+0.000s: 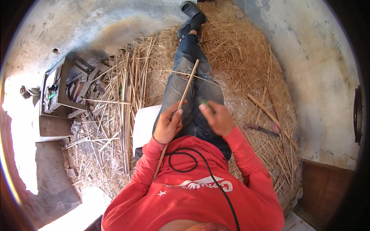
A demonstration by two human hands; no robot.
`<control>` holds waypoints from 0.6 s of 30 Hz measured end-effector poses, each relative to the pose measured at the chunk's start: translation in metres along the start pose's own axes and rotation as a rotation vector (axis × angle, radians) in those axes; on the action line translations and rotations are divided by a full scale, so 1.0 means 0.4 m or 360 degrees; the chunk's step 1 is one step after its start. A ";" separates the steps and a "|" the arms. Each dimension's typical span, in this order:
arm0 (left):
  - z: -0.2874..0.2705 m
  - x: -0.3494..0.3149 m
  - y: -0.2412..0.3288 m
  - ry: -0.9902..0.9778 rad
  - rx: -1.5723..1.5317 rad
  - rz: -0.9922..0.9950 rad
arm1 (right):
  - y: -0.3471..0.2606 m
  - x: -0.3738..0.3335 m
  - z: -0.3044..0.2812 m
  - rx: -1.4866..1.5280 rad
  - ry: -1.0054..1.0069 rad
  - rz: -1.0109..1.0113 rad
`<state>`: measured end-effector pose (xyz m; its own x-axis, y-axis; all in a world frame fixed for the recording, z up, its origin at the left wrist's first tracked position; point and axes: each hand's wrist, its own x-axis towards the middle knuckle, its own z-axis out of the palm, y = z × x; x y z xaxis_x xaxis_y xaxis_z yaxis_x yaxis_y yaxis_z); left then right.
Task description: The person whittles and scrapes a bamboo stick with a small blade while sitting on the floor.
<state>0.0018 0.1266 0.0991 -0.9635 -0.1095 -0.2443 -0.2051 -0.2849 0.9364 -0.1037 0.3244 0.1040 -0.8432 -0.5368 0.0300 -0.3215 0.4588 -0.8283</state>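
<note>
A long, slim bamboo strip (188, 85) slants from my waist up over my thighs. Closed around its middle is my left hand (168, 124), the thumb lying along the strip. My right hand (219, 120), slightly blurred, is curled over my right thigh, apart from the strip. A small green object (208, 106) pokes out between its thumb and fingers; the rest of it is hidden in the grip, so its kind is unclear. A thinner pale sliver (172, 72) lies across my jeans (175, 96) near the knees, crossing behind the bamboo strip.
Long split strips (125, 119) are piled on my left, near a wooden stool-like frame (63, 92). Shavings (235, 42) cover the floor. A dark curved tool (263, 129) lies to my right. A black cord (210, 169) loops over my red top. Walls (312, 65) stand close around.
</note>
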 end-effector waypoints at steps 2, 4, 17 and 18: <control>0.008 -0.002 -0.007 0.0006 0.0107 0.0024 | -0.042 0.005 0.048 -0.0259 -0.0147 -0.0152; 0.011 -0.007 -0.016 0.0073 0.0195 0.0022 | -0.047 0.022 0.066 -0.0453 -0.0182 -0.0251; -0.029 -0.019 -0.034 0.0278 0.0284 0.0042 | -0.065 0.104 0.064 -0.0609 -0.0319 -0.0436; -0.035 -0.014 -0.025 0.0264 0.0233 0.0098 | -0.079 0.113 0.070 -0.0633 -0.0300 -0.0445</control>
<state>0.0115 0.1167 0.0876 -0.9359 -0.2811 -0.2123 -0.1813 -0.1326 0.9745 -0.1195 0.2658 0.1159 -0.6210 -0.7788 0.0881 -0.6932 0.4932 -0.5256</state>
